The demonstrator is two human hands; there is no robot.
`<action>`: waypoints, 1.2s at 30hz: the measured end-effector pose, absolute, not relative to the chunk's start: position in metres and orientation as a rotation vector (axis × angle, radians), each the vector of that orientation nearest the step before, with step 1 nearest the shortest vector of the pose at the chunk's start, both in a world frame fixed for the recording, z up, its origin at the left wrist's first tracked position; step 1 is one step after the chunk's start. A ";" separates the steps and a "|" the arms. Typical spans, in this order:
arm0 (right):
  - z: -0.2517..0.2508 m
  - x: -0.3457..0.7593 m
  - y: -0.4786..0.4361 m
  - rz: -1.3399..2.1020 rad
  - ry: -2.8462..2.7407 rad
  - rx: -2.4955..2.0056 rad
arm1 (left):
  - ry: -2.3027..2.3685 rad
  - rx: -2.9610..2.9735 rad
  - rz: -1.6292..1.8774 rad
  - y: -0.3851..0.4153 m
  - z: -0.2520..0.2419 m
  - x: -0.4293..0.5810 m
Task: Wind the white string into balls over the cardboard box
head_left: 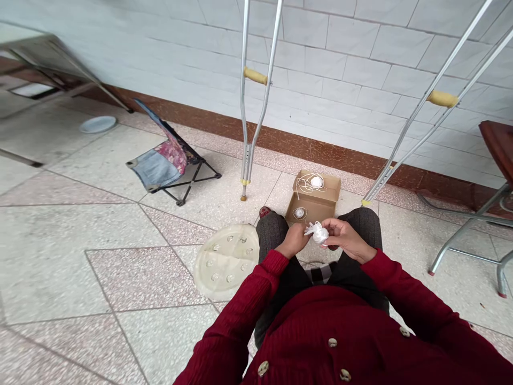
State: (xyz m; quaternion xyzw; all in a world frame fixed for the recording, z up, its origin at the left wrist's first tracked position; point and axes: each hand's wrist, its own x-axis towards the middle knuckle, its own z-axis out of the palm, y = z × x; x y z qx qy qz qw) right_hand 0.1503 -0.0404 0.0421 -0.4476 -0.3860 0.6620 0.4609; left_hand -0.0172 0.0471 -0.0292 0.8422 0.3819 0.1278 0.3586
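Note:
Above my lap, between my knees, is a small white bundle [320,234] that looks like wound plastic cord, with loose strands sticking out to its left. My right hand [349,240] closes its thumb and fingers on the bundle's right side. My left hand [295,240] is closed at the strands on the other side; its fingertips are partly hidden. Just beyond my hands an open cardboard box [294,207] lies on the floor. Inside it are a white ball with loose cord [316,182] and a smaller white coil [299,213].
Two metal crutches [247,155] [404,131] stand by the tiled wall. A folding stool [160,166] is to the left, and a round pale lid-like disc [226,262] with several dimples lies beside my left leg. A chair frame [473,230] stands at right.

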 end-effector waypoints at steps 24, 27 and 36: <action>0.019 0.163 0.004 1.361 -0.727 -1.288 | 0.956 2.293 0.557 0.016 0.009 -0.038; 0.026 0.157 -0.003 1.384 -0.774 -1.255 | 0.908 2.149 0.536 0.012 -0.001 -0.042; 0.027 0.136 -0.036 1.691 -1.034 -1.184 | 0.804 2.081 0.390 0.038 -0.022 -0.029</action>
